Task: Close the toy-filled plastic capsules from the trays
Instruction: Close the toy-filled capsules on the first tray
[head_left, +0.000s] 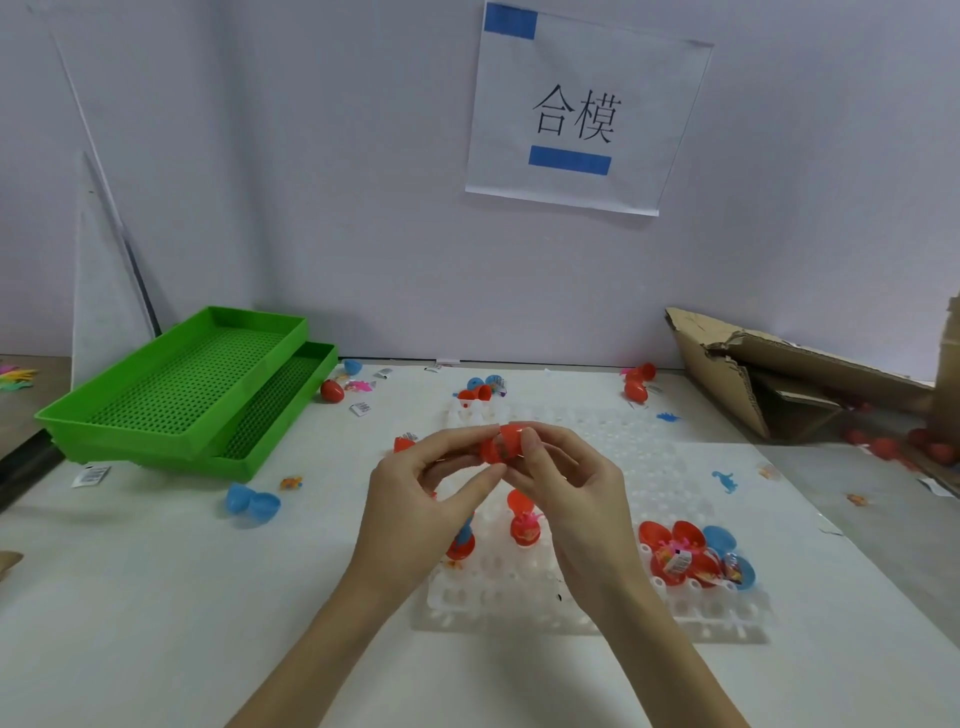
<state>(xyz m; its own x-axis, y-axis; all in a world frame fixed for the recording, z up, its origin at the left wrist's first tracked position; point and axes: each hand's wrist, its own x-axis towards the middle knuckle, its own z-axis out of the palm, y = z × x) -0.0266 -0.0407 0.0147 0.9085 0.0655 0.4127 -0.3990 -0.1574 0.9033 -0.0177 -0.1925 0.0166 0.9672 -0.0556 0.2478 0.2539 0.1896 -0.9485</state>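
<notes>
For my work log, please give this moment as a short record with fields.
held item: red capsule
left hand: pinches the capsule's left side
right hand: pinches its right side
below the hands: white tray
open capsules in tray: red and blue group at its right edge
left side: two stacked green trays
right side: torn cardboard box

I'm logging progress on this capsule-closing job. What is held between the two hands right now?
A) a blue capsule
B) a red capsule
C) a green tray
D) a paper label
B: the left hand and right hand both pinch a red capsule above the white tray.
</notes>
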